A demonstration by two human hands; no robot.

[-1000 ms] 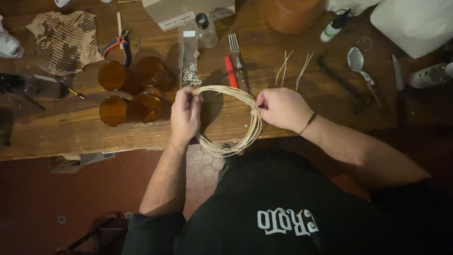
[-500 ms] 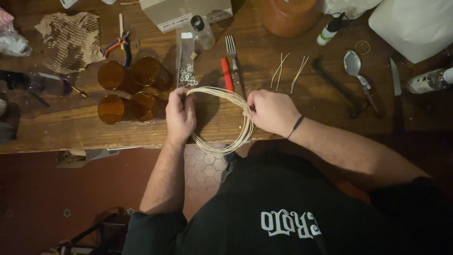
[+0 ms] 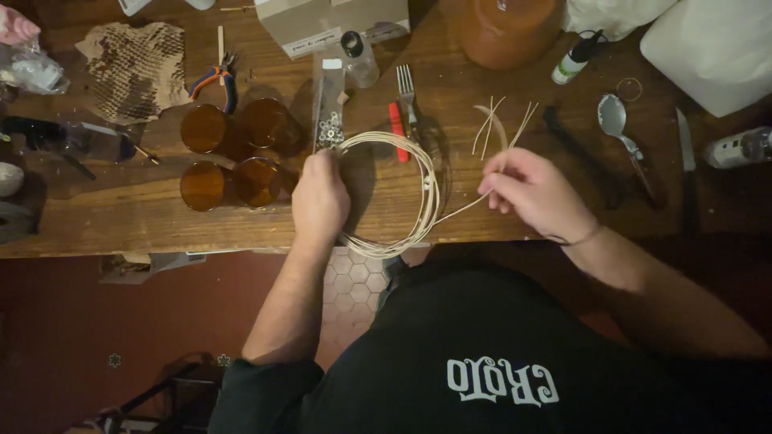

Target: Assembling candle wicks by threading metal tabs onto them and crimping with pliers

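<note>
A coil of pale cord or reed (image 3: 418, 165) lies in a ring at the front edge of the wooden table (image 3: 145, 229). My left hand (image 3: 320, 197) grips the coil's left side. My right hand (image 3: 532, 193) is off to the right of the ring and pinches the coil's loose end, which runs straight from the ring to my fingers. Several short pale strands (image 3: 498, 120) lie on the table just beyond my right hand.
Left of the coil stand several amber glass jars (image 3: 233, 153). Behind it lie a fork (image 3: 408, 92), a red-handled tool (image 3: 397, 130), pliers (image 3: 215, 79), a small bottle (image 3: 358, 56) and a cardboard box (image 3: 322, 24). A spoon (image 3: 621, 128) and a knife (image 3: 685, 153) lie at the right.
My right hand has let go of the ring's right side and moved right, drawing a strand out of the coil. My left hand keeps its hold.
</note>
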